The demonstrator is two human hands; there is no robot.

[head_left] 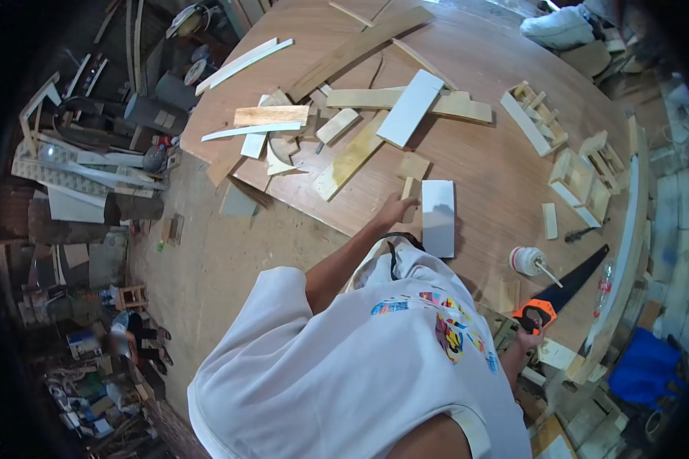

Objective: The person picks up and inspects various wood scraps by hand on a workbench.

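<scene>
My left hand [395, 209] is closed on a small wooden block [410, 190] at the near edge of the table. Just right of it lies a white board [438, 218], and a small square wood piece [413, 165] sits beyond. At the lower right my right hand [528, 337] grips the orange handle of a hand saw [565, 288], whose dark blade points up and to the right. A white container with a stick [527, 261] stands near the blade.
Wood strips and a white-faced board [411, 108] lie piled across the table [482, 161]. Small wooden boxes [579, 187] stand at the right, beside a long rail [628, 229]. A blue bag [647, 367] is at the lower right. Another person [130, 336] is far off at the left.
</scene>
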